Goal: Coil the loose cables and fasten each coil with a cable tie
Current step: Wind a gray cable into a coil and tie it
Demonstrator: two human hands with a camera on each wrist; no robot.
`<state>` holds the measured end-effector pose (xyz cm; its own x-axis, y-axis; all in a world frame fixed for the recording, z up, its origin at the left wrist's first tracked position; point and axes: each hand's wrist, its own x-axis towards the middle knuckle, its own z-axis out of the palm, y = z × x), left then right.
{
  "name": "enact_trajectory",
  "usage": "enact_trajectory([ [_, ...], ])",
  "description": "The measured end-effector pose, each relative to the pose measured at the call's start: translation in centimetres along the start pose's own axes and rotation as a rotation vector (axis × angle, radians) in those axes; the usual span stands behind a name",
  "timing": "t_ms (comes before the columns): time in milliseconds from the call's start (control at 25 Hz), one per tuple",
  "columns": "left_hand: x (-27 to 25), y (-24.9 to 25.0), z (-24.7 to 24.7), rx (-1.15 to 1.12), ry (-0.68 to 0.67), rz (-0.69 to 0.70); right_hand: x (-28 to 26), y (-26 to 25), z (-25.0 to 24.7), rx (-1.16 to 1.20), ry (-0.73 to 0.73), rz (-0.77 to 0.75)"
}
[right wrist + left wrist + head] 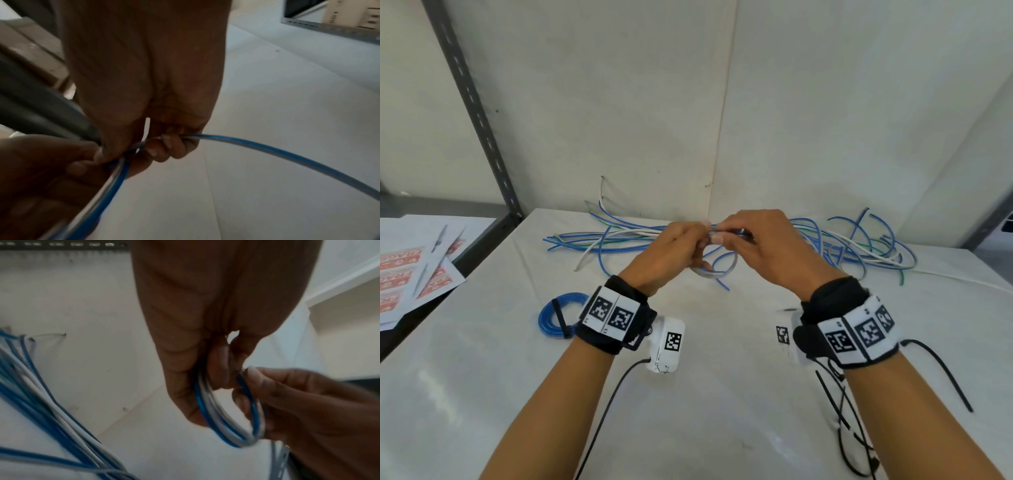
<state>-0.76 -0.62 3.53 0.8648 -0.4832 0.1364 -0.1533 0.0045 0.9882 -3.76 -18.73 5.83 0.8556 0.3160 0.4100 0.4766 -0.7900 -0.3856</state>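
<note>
Lettering in orange-red on paper sheets (410, 274) off the left end of the counter (722, 411), too blurred to read. Black-and-white square codes on both wrist bands (613, 313), no words among them.

Left grip (671, 251) and right grip (763, 246) raised over the counter, knuckles nearly touching, both curled tight on one small coil (717, 269) of blue and white cable. Coil hanging below and between the two. In the left wrist view, left fingers (180, 386) wrapped round one side of the loop (228, 423), right fingertips (255, 374) pinching the other side. In the right wrist view, blue strand (287, 154) running out from under the right fingers (164, 142) and arcing away to the right.

Loose cables (859, 246), blue, white and green, spread along the back of the counter behind both grips. Finished blue coil (551, 320) flat on the counter just left of the left wrist, black tie (560, 318) across it. More black cable ties (941, 373) beside the right forearm.
</note>
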Motion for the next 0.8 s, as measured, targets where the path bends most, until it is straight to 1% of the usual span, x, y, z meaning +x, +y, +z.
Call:
enact_trajectory([
  [40,0.2,0.1,-0.2,-0.094,0.036,0.026,-0.4,0.3,0.1,0.107,0.095,0.025],
  [120,0.7,0.5,-0.8,-0.345,0.135,0.035,-1.2,0.6,0.9,0.291,0.258,0.077],
  [200,1.0,0.6,-0.9,-0.569,0.222,0.039,-1.7,0.0,2.7,0.417,0.353,0.119],
  [280,1.2,0.7,-0.3,-0.708,0.273,0.059,-1.6,-1.5,4.5,0.535,0.404,0.16],
  [360,1.2,0.6,0.3,-0.807,0.301,0.074,-1.1,-2.4,5.0,0.648,0.442,0.212],
  [400,1.2,0.7,0.4,-0.86,0.313,0.077,-0.8,-2.6,4.7,0.698,0.433,0.219],
  [480,1.1,0.8,0.2,-0.986,0.322,0.089,-0.7,-3.0,3.9,0.803,0.35,0.196],
  [560,1.1,0.9,0.2,-1.076,0.305,0.101,-0.6,-3.1,3.4,0.802,0.312,0.186],
  [680,0.9,1.0,0.9,-1.093,0.299,0.102,-0.1,-3.0,3.2,0.735,0.41,0.234],
  [800,0.9,1.1,1.5,-1.043,0.315,0.103,0.0,-2.6,3.3,0.675,0.47,0.27],
])
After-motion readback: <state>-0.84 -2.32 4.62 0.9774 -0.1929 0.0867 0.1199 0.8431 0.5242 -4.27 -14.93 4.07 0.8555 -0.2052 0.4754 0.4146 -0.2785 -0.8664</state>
